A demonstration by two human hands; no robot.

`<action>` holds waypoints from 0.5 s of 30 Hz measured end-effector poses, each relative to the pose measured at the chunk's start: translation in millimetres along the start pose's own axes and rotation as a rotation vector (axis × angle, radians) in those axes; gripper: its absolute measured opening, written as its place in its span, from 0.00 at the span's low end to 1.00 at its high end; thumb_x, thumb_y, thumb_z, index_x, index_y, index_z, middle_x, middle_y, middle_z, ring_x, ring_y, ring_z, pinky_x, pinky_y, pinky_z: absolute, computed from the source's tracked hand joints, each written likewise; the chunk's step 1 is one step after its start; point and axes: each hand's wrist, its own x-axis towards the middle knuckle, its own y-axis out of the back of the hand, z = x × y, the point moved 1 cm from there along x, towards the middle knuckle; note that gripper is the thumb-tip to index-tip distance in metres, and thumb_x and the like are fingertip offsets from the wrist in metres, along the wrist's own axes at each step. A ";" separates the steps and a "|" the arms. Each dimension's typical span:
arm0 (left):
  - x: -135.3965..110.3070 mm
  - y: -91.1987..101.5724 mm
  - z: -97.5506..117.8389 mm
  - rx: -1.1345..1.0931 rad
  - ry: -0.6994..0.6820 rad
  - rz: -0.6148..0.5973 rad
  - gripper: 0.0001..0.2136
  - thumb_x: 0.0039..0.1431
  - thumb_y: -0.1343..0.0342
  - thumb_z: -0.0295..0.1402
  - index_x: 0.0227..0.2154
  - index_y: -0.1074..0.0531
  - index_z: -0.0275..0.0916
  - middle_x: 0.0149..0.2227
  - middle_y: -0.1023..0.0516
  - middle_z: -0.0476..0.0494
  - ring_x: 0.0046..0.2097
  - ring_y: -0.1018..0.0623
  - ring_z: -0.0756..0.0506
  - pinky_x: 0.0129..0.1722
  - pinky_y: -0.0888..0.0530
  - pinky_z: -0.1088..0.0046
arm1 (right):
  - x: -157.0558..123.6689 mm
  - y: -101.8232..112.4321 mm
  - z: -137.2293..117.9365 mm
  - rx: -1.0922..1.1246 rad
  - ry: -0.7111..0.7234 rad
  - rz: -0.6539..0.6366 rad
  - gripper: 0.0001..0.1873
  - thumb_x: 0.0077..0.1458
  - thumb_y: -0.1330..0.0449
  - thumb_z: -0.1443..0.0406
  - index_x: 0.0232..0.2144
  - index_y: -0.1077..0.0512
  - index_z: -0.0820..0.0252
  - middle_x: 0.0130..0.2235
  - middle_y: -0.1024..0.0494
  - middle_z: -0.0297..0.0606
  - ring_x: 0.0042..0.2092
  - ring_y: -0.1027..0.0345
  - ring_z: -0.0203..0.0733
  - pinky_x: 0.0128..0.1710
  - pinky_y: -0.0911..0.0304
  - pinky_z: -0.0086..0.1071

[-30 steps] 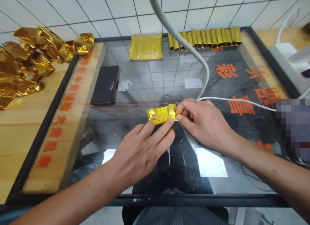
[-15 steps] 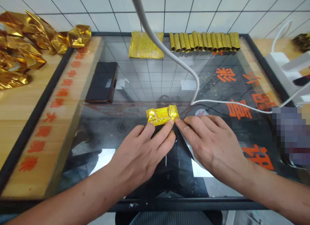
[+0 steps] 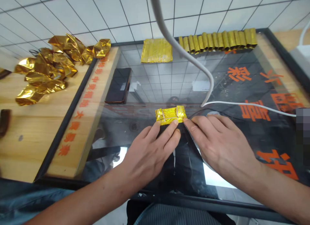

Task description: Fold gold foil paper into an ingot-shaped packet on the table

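Observation:
A small folded gold foil packet (image 3: 170,113) lies on the glass tabletop (image 3: 155,79), crossed by pale strips near both ends. My left hand (image 3: 155,147) has its fingertips along the packet's near edge, holding it down against the glass; its thumb is mostly hidden. At the packet's near right corner, my right hand (image 3: 220,141) touches the foil with its index fingertip. The right hand's fingers are bent and close together, with the thumb hidden beneath.
Rolled gold foil tubes (image 3: 215,41) stand in a row by the tiled wall, beside a flat gold foil sheet (image 3: 157,51). A phone (image 3: 118,85) lies left. Crumpled gold foil (image 3: 48,66) covers part of the wooden surface. A white cable (image 3: 193,60) hangs across the glass.
The camera view has swung left and tilted, so the scene sits farther right. Both hands stay at the packet's near edge, with little visible change in their grip.

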 end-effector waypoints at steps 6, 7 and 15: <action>2.6 0.4 -0.4 0.014 -0.003 0.009 0.21 0.71 0.49 0.26 0.64 0.28 0.38 0.74 0.31 0.43 0.59 0.21 0.33 0.46 0.16 0.55 | -0.3 0.1 -0.2 -0.018 -0.010 -0.001 0.22 0.67 0.44 0.74 0.60 0.25 0.75 0.44 0.21 0.48 0.45 0.31 0.53 0.52 0.37 0.45; 2.5 -0.4 -0.6 0.016 -0.004 0.004 0.21 0.71 0.49 0.26 0.65 0.28 0.38 0.74 0.32 0.42 0.59 0.21 0.33 0.47 0.16 0.54 | -0.1 0.5 -0.3 -0.023 -0.011 -0.006 0.22 0.67 0.44 0.73 0.60 0.24 0.75 0.44 0.22 0.48 0.45 0.31 0.53 0.51 0.37 0.45; -9.8 -8.2 -3.2 -0.088 -0.042 0.108 0.17 0.76 0.53 0.24 0.62 0.29 0.27 0.66 0.23 0.32 0.71 0.27 0.41 0.75 0.30 0.58 | 3.1 4.1 -3.0 -0.084 0.006 -0.046 0.19 0.66 0.46 0.74 0.53 0.21 0.71 0.39 0.24 0.45 0.41 0.31 0.51 0.45 0.36 0.43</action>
